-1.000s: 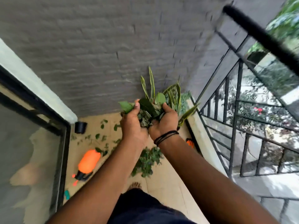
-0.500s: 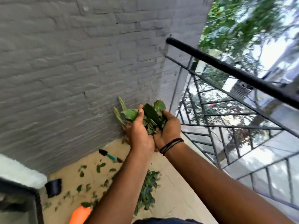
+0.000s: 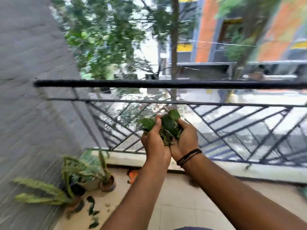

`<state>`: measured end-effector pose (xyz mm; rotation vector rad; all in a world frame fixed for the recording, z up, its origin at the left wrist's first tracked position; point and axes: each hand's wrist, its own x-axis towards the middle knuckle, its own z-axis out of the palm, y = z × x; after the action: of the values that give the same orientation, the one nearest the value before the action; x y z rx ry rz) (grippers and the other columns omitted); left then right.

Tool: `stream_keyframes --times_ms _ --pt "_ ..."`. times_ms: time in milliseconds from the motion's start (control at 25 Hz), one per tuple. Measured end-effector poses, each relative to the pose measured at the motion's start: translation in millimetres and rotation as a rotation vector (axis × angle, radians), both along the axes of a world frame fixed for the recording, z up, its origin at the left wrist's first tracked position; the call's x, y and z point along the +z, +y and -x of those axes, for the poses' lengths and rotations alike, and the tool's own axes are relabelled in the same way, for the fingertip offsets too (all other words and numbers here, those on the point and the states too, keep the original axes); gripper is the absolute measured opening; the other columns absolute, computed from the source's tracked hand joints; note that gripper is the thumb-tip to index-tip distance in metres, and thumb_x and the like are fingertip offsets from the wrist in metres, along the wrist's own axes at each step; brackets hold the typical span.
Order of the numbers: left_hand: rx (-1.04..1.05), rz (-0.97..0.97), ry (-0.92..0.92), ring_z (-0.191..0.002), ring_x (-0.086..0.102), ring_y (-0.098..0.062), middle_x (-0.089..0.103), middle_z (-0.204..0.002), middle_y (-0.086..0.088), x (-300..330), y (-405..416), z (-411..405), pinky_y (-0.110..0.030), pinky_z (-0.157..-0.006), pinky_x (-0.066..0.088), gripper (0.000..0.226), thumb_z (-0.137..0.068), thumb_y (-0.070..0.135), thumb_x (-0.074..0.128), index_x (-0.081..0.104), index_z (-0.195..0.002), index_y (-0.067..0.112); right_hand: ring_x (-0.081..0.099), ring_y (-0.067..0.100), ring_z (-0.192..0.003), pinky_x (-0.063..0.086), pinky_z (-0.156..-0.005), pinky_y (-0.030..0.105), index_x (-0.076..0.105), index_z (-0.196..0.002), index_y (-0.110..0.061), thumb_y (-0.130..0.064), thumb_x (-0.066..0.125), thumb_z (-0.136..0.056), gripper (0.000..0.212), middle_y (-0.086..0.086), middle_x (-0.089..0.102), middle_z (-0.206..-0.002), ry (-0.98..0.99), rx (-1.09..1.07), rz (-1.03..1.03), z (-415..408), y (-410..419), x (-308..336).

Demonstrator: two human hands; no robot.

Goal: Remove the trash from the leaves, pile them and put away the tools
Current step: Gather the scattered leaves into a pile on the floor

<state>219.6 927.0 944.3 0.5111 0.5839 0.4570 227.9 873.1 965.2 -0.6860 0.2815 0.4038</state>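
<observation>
We count two hands, left hand [image 3: 155, 143] and right hand [image 3: 184, 138], one bunch of leaves [image 3: 166, 127], one railing [image 3: 166, 84], roughly three potted plants [image 3: 93, 170], one wristband [image 3: 188, 156], several loose leaves [image 3: 91, 208] on the floor.

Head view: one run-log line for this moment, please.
left hand: holds leaves | right hand: holds leaves | hands cupped together before railing | potted plants lower left

Floor [image 3: 182, 211]: pale tiles, seams visible, bounded at far edge by a low kerb [image 3: 249, 171] under the railing. Far left corner, against the wall: a cluster of potted plants [image 3: 86, 170], one in a terracotta pot [image 3: 108, 183]; frame blurred, pot count unclear. Loose dark leaves [image 3: 92, 206] scattered on the floor near the left edge. Orange object [image 3: 132, 175] at the far edge beside the pots, identity unclear.
</observation>
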Motion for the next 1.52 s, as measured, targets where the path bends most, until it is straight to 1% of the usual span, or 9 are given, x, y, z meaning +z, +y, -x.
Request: stream_keyframes --times_ms 440,560,680,880,960,1120,1320,1400,1520 --pt "-0.778 -0.084 -0.006 -0.108 0.068 -0.041 0.071 -0.116 -0.025 -10.8 -396.5 -65.4 -0.050 -0.094 0.056 0.012 -0.094 0.007 0.063 0.072 -0.102 0.001 0.062 0.041 -0.119 0.047 -0.107 0.050 0.062 -0.128 0.006 -0.026 0.041 -0.100 0.048 0.024 0.064 -0.128 0.032 -0.690 -0.113 -43.9 -392.6 -37.8" --pt "-0.880 -0.122 0.019 -0.107 0.069 -0.041 0.072 -0.112 -0.025 -12.9 -459.5 -61.3 -0.052 -0.096 0.056 0.011 -0.094 0.003 0.063 0.071 -0.100 -0.002 0.061 0.041 -0.120 0.044 -0.110 0.052 0.063 -0.126 0.007 -0.026 0.043 -0.098 0.048 0.026 0.064 -0.127 0.034 -0.844 -0.195 -33.6 -452.1 -43.3" --pt "-1.100 -0.135 0.040 -0.106 0.069 -0.040 0.072 -0.112 -0.025 -25.1 -535.8 -55.3 -0.051 -0.097 0.055 0.016 -0.094 0.004 0.062 0.072 -0.105 -0.002 0.065 0.037 -0.102 0.046 -0.108 0.049 0.067 -0.112 0.004 -0.023 0.041 -0.099 0.040 0.023 0.069 -0.110 0.026 -1.056 -0.270 -18.3 -525.5 -54.2" --pt "-1.340 -0.124 0.052 -0.109 0.069 -0.039 0.071 -0.114 -0.024 -44.6 -642.6 -65.1 -0.047 -0.098 0.055 0.016 -0.093 0.006 0.059 0.073 -0.101 0.002 0.064 0.035 -0.098 0.048 -0.104 0.047 0.064 -0.115 -0.001 -0.024 0.039 -0.100 0.037 0.020 0.068 -0.104 0.055 -1.260 -0.318 -15.6 -620.4 -66.2" --pt "-1.432 -0.084 0.039 -0.105 0.069 -0.035 0.074 -0.107 -0.018 -49.2 -689.6 -78.7 -0.044 -0.094 0.055 0.015 -0.092 0.008 0.060 0.074 -0.095 0.005 0.064 0.035 -0.099 0.049 -0.100 0.044 0.063 -0.116 -0.001 -0.023 0.039 -0.100 0.037 0.021 0.065 -0.110 0.049 -1.343 -0.298 -24.5 -667.4 -67.2" --pt "-1.585 -0.025 0.077 -0.096 0.071 -0.029 0.072 -0.099 -0.013 -46.0 -765.3 -96.9 -0.042 -0.094 0.056 0.019 -0.096 0.006 0.051 0.070 -0.095 0.006 0.063 0.036 -0.107 0.046 -0.108 0.048 0.064 -0.119 -0.002 -0.023 0.042 -0.097 0.037 0.023 0.064 -0.117 0.108 -1.450 -0.234 -44.6 -743.8 -67.8" --pt "-1.768 0.080 0.204 -0.088 0.072 -0.029 0.073 -0.096 -0.013 -70.0 -879.8 -93.6 -0.042 -0.091 0.056 0.022 -0.095 0.006 0.052 0.073 -0.088 0.006 0.067 0.033 -0.097 0.056 -0.088 0.040 0.067 -0.116 -0.003 -0.023 0.045 -0.098 0.035 0.019 0.068 -0.110 0.258 -1.713 -0.196 -33.4 -840.7 -75.2" --pt "-2.000 0.006 0.332 -0.091 0.071 -0.030 0.073 -0.097 -0.013 -82.4 -940.0 -42.4 -0.043 -0.097 0.054 0.021 -0.095 0.007 0.052 0.072 -0.090 0.006 0.070 0.030 -0.087 0.057 -0.078 0.036 0.070 -0.106 -0.004 -0.024 0.043 -0.099 0.034 0.016 0.072 -0.099 0.326 -1.911 -0.235 20.3 -893.8 -90.3" --pt "-2.143 0.050 0.268 -0.094 0.071 -0.031 0.073 -0.100 -0.015 -89.8 -957.7 -11.9 -0.044 -0.102 0.051 0.021 -0.093 0.005 0.051 0.072 -0.094 0.004 0.072 0.026 -0.076 0.059 -0.074 0.033 0.073 -0.091 -0.004 -0.022 0.040 -0.102 0.039 0.013 0.074 -0.088 0.280 -2.013 -0.275 52.6 -901.2 -100.6"
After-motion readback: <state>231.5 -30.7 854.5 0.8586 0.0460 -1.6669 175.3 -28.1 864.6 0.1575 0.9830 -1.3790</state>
